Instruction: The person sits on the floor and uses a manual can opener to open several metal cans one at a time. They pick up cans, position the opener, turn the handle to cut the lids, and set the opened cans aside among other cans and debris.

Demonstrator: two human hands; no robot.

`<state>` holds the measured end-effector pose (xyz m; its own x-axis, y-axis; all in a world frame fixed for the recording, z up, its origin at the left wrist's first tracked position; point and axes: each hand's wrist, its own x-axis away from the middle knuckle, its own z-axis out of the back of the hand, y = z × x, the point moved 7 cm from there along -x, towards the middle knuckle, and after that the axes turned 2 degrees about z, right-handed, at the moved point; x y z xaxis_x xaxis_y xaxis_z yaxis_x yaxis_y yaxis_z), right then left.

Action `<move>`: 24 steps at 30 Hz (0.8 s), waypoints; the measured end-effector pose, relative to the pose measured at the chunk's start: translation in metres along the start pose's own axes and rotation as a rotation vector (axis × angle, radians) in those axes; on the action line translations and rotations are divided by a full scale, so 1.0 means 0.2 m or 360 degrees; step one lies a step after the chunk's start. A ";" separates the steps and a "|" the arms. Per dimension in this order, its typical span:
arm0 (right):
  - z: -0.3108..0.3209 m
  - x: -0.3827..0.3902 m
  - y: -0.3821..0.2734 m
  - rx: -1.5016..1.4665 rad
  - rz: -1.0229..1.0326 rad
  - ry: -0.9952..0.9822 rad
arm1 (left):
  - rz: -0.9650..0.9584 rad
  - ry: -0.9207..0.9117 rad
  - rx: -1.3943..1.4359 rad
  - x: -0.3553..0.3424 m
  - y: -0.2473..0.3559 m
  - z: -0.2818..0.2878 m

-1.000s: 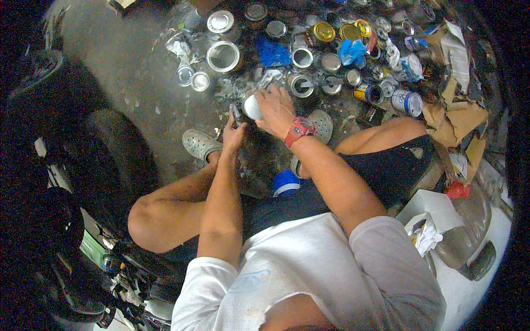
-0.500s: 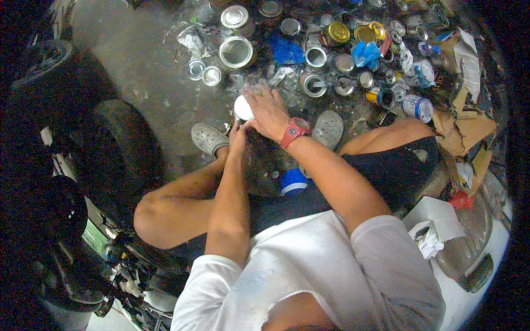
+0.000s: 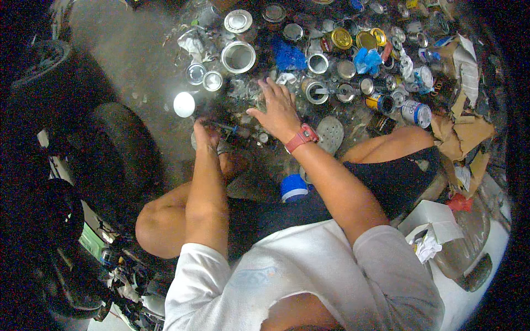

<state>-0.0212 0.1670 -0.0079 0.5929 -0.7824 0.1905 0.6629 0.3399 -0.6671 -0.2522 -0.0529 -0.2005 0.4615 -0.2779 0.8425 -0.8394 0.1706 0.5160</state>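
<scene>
My left hand (image 3: 205, 136) is closed on what looks like a spray gun (image 3: 231, 130), dark with a blue ring. A round white cup top (image 3: 184, 105) shows beyond my fingers; the grip is mostly hidden by my hand. To the right, my right hand (image 3: 280, 115) is empty, its fingers spread over the floor, with a red watch (image 3: 302, 138) on the wrist. Just beyond it stand a tin with a stirring strip in it (image 3: 316, 91) and a small open can (image 3: 318, 64). A large open metal can (image 3: 238, 57) is further left.
Several cans and lids crowd the far right, with a blue glove (image 3: 368, 60) and blue cloth (image 3: 288, 53) among them. Torn cardboard (image 3: 461, 132) lies at right. Tyres (image 3: 124, 143) stand at left. A blue-and-white container (image 3: 293, 188) sits between my legs, near a clog (image 3: 331, 134).
My left hand has moved left with the spray gun and its white top. My right hand has come away from the white top and now hovers with spread fingers.
</scene>
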 end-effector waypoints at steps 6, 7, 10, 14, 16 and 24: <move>-0.03 -0.01 0.06 0.0005 -0.0016 -0.0010 | 0.0080 -0.0080 -0.0131 0.01 0.02 -0.12; -0.03 -0.02 0.07 -0.0017 -0.0008 -0.0008 | 0.0046 -0.0075 -0.0154 0.03 0.03 -0.13; -0.04 -0.03 0.08 -0.0014 -0.0006 0.0019 | -0.0032 -0.0055 -0.0142 0.08 0.03 -0.15; -0.04 -0.01 0.11 0.0002 -0.0025 0.0084 | 0.0000 0.0048 -0.0130 0.09 0.03 -0.21; -0.02 -0.02 0.05 0.0044 -0.0008 -0.0041 | -0.0001 0.0005 -0.0163 0.05 0.04 -0.19; -0.10 -0.01 0.11 -0.0032 -0.0090 -0.0036 | -0.0044 -0.0270 -0.0248 0.00 0.02 -0.22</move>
<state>-0.0173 0.1665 -0.0371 0.5648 -0.7881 0.2446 0.6865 0.2843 -0.6692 -0.2437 -0.0114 -0.1918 0.4180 -0.4370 0.7964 -0.7664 0.3011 0.5675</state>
